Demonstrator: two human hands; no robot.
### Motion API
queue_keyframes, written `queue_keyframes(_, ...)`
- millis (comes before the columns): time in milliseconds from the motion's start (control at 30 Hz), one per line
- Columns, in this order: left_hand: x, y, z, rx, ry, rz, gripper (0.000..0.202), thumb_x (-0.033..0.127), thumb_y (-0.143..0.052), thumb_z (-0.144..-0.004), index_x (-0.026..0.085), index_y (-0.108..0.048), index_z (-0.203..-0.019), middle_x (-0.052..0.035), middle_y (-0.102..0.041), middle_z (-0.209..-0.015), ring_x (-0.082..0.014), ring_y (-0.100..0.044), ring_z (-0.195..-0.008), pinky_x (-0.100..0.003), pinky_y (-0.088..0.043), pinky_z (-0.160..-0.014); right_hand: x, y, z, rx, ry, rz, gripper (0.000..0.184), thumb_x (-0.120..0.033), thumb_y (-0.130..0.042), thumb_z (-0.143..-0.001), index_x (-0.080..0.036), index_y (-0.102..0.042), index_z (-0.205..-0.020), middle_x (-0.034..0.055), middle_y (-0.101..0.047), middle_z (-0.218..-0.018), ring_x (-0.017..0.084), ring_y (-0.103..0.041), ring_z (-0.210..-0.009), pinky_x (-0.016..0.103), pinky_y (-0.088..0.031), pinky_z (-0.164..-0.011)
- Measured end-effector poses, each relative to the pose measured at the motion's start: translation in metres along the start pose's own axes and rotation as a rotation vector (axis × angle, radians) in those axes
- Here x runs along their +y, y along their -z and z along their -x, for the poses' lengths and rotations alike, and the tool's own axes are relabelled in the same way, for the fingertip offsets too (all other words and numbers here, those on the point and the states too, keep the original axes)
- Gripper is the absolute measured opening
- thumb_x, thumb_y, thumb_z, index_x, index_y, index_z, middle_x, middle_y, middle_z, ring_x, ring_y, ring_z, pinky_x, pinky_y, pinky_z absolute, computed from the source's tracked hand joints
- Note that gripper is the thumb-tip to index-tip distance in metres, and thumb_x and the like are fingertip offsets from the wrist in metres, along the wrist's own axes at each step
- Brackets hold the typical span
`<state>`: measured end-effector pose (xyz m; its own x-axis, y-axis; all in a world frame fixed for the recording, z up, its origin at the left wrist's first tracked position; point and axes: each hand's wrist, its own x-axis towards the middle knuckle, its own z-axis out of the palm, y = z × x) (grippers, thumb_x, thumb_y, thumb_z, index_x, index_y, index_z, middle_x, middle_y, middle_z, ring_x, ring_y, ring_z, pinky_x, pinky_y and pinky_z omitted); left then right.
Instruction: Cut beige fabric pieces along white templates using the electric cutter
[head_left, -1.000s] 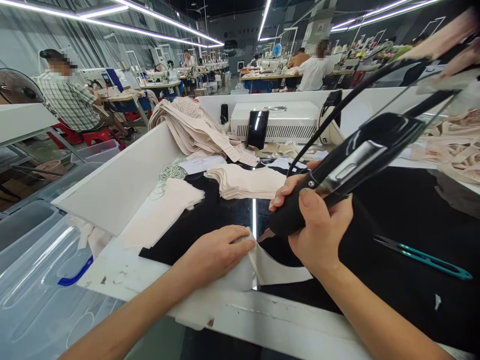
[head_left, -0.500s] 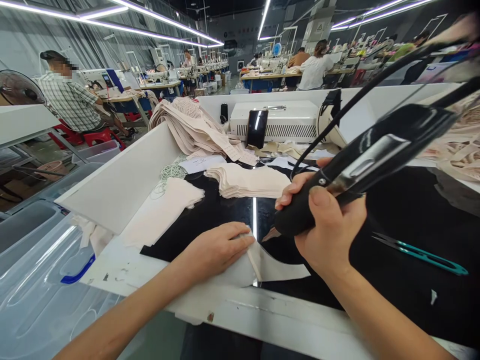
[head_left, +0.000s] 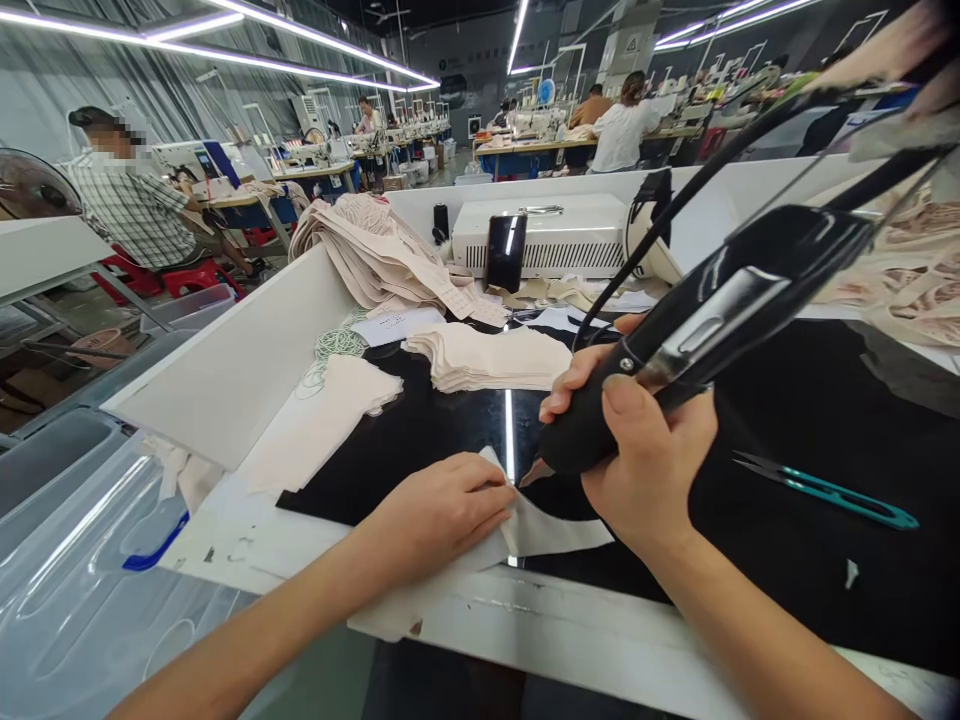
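My left hand [head_left: 442, 510] is closed on a pale beige fabric piece [head_left: 555, 532] near the table's front edge. The thumb is hidden. A corner of the cloth sticks up by the fingertips, and part of it hangs over the front edge. In my right hand [head_left: 645, 450] is a black corded hand tool [head_left: 705, 310] with a long metal lever, held tilted above the cloth with fingers wrapped round its grip. Its lower end sits just right of my left fingertips. A stack of beige fabric pieces [head_left: 499, 357] lies just beyond on the black mat [head_left: 420, 430].
Teal thread snips [head_left: 832, 492] lie at right. More cut fabric [head_left: 326, 420] and green string [head_left: 337, 345] lie left, beside a white side panel [head_left: 232, 360]. A phone [head_left: 506, 252] leans on a vented white box [head_left: 577, 235]. Co-workers sit farther back.
My left hand has drawn its fingers in, and the fabric has shifted toward the front edge, its corner now raised. The tool stays in my right hand. The view has shifted slightly.
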<state>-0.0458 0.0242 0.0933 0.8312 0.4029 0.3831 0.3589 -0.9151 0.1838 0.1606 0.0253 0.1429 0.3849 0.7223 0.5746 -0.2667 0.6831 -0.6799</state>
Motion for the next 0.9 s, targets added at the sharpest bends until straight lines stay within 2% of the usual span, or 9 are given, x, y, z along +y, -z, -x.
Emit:
queue_keyframes(200,0.003,0.003,0.002,0.005,-0.007,-0.021,0.028,0.025,-0.051,-0.126,0.015,-0.077,-0.129,-0.0113,-0.08,-0.122,-0.0223,-0.078,-0.109,-0.034,-0.069,-0.096,-0.001,0.0,0.002,-0.019,-0.01,0.045,0.04,-0.051,-0.099,-0.094,-0.03,-0.069,-0.109,-0.0046,-0.073,-0.087,0.017,-0.069,-0.062,0.032,-0.066,-0.059)
queue_keyframes(467,0.004,0.004,0.005,0.006,-0.008,-0.032,0.027,0.024,-0.054,-0.124,0.017,-0.079,-0.131,-0.0125,-0.079,-0.127,-0.0227,-0.078,-0.113,-0.034,-0.069,-0.098,0.004,0.001,0.006,-0.032,-0.023,0.04,0.044,-0.047,-0.098,-0.096,-0.031,-0.068,-0.123,-0.005,-0.074,-0.09,0.017,-0.07,-0.064,0.031,-0.066,-0.06)
queue_keyframes(600,0.002,0.003,0.006,0.024,-0.018,-0.037,0.027,0.025,-0.053,-0.125,0.018,-0.078,-0.131,-0.0123,-0.079,-0.128,-0.0232,-0.078,-0.113,-0.034,-0.069,-0.098,-0.001,0.001,0.005,-0.034,-0.007,0.024,0.04,-0.043,-0.098,-0.097,-0.03,-0.069,-0.121,-0.0049,-0.074,-0.089,0.016,-0.07,-0.064,0.03,-0.066,-0.06)
queue_keyframes(700,0.0,0.004,0.006,0.019,-0.022,-0.042,0.027,0.026,-0.053,-0.125,0.017,-0.078,-0.13,-0.0119,-0.08,-0.126,-0.0234,-0.078,-0.111,-0.035,-0.07,-0.096,-0.009,0.005,0.003,-0.011,0.008,0.009,0.035,-0.043,-0.099,-0.095,-0.029,-0.071,-0.111,-0.004,-0.075,-0.088,0.016,-0.07,-0.064,0.03,-0.065,-0.06)
queue_keyframes(800,0.0,0.006,0.004,0.037,-0.033,-0.048,0.026,0.025,-0.053,-0.125,0.017,-0.077,-0.127,-0.0108,-0.08,-0.124,-0.0226,-0.079,-0.111,-0.039,-0.069,-0.108,-0.017,0.013,0.003,0.027,0.026,0.012,0.036,-0.042,-0.101,-0.092,-0.028,-0.069,-0.102,-0.004,-0.075,-0.086,0.016,-0.07,-0.061,0.029,-0.064,-0.057)
queue_keyframes(900,0.004,0.007,0.002,0.084,-0.049,-0.062,0.027,0.023,-0.05,-0.125,0.018,-0.077,-0.126,-0.0104,-0.081,-0.126,-0.0222,-0.079,-0.119,-0.043,-0.065,-0.122,-0.025,0.017,0.005,0.075,0.014,0.038,0.039,-0.04,-0.1,-0.09,-0.029,-0.068,-0.112,-0.0057,-0.075,-0.086,0.015,-0.07,-0.059,0.027,-0.066,-0.055)
